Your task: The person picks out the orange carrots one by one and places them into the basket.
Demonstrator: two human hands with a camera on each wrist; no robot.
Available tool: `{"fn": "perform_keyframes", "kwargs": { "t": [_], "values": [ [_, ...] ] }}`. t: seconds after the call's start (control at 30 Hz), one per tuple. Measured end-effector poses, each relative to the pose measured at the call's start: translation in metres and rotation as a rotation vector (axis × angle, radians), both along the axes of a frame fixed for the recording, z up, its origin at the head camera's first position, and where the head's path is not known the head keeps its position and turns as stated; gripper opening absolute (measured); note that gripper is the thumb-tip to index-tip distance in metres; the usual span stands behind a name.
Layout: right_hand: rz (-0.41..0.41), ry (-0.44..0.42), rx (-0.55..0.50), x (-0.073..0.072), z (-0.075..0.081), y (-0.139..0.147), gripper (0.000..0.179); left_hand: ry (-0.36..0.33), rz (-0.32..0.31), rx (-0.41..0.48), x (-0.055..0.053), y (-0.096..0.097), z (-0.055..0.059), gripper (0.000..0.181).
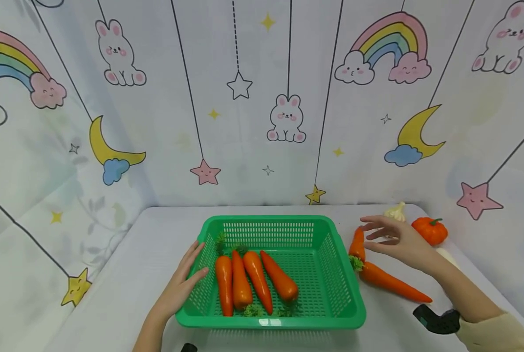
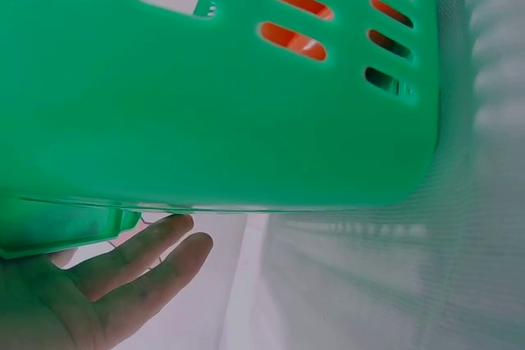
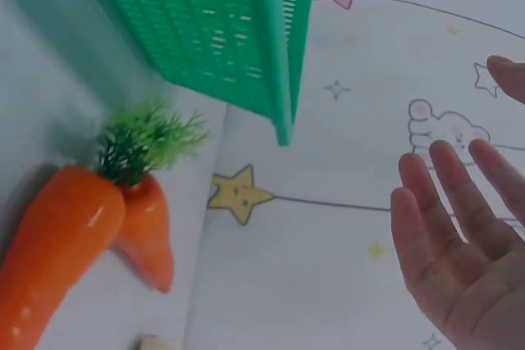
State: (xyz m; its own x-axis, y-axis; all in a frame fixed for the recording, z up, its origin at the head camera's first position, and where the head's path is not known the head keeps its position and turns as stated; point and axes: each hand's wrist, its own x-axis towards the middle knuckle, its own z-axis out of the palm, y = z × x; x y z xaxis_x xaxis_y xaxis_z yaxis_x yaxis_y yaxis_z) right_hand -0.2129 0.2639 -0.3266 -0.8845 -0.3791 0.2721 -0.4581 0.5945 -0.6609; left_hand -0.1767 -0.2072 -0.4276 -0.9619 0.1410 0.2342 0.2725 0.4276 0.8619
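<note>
A green plastic basket (image 1: pixel 315 322) stands on the table with several orange carrots (image 1: pixel 242 288) lying in it. My left hand (image 1: pixel 178 288) is at its left side, fingers extended along the rim; in the left wrist view, the fingertips (image 2: pixel 176 224) are right by the green wall. Two more carrots lie outside, to the right of the basket: a long one (image 1: pixel 394 282) and another (image 1: pixel 357 243) behind it, with green leaves between them. Over these hovers my right hand (image 1: pixel 398 242), fingers spread and palm bare in the right wrist view.
At the back right of the white table (image 1: pixel 165 239) are a garlic bulb (image 1: pixel 395 212) and an orange pumpkin (image 1: pixel 429 231). A pale object (image 1: pixel 447 255) is partly hidden behind my right forearm. A cloth printed with rabbits and stars (image 1: pixel 253 181) hangs behind.
</note>
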Motion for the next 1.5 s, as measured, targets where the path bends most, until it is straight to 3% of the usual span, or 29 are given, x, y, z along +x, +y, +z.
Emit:
{"fn": "perform_keyframes", "kwargs": {
  "t": [0.13,0.4,0.87,1.17,1.5],
  "values": [
    [-0.012,0.031,-0.015,0.000,-0.008,0.011,0.049,-0.004,-0.009,0.008,0.001,0.001,0.000,0.057],
    [-0.055,0.017,-0.038,-0.009,-0.041,0.032,0.049,-0.006,-0.003,0.004,-0.001,0.001,0.001,0.057],
    [0.107,-0.247,0.021,-0.027,-0.090,0.064,0.055,-0.004,0.003,-0.008,-0.002,0.001,0.002,0.057],
    [0.144,-0.359,0.001,-0.033,-0.102,0.067,0.057,-0.012,0.007,-0.002,-0.002,0.000,0.001,0.057],
    [0.162,-0.409,0.013,-0.039,-0.113,0.068,0.059,-0.009,0.008,0.001,0.000,-0.001,0.000,0.057]
  ]
}}
